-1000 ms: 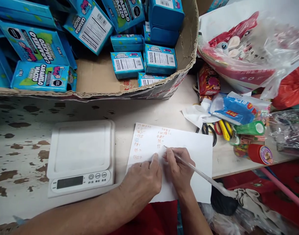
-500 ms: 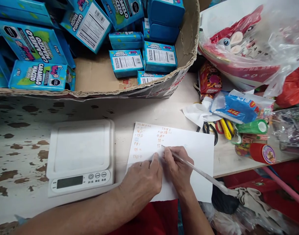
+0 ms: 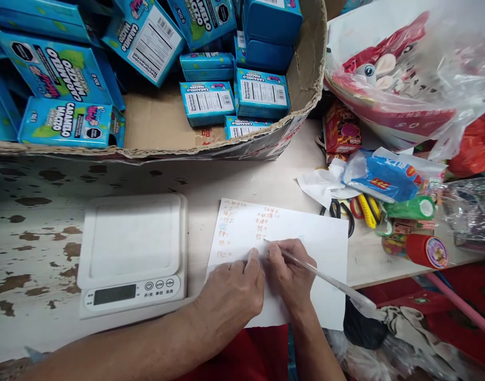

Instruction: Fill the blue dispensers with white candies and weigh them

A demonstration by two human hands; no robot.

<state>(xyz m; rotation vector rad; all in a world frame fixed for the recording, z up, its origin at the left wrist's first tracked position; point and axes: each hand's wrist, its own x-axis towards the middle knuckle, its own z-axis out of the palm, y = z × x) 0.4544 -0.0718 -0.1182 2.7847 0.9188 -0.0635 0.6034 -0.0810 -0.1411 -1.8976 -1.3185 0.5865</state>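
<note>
A white sheet of paper [image 3: 325,238] with two columns of orange handwriting lies on the table. My right hand [image 3: 293,272] is closed around a long, whitish pen [image 3: 332,281], whose tip meets the paper at the lowest line of the right column. The pen's far end slants off to the lower right, past the sheet's edge. On the lower left part of the sheet rests my left hand [image 3: 235,288], holding nothing, its index finger stretched forward and the others partly bent. Left of the paper is a white digital scale [image 3: 133,238] with a dark display and nothing on its plate.
A cardboard box [image 3: 155,124] of blue candy boxes [image 3: 208,103] stands behind the scale. To the right lie scissors [image 3: 343,214], a yellow-handled cutter [image 3: 368,210], a green roll [image 3: 415,208], a red-lidded jar [image 3: 427,250] and a large plastic-wrapped package [image 3: 401,100].
Fresh strokes have appeared at the lowest line of the right column, and the pen tip has shifted slightly right and down. My left hand stays on the sheet.
</note>
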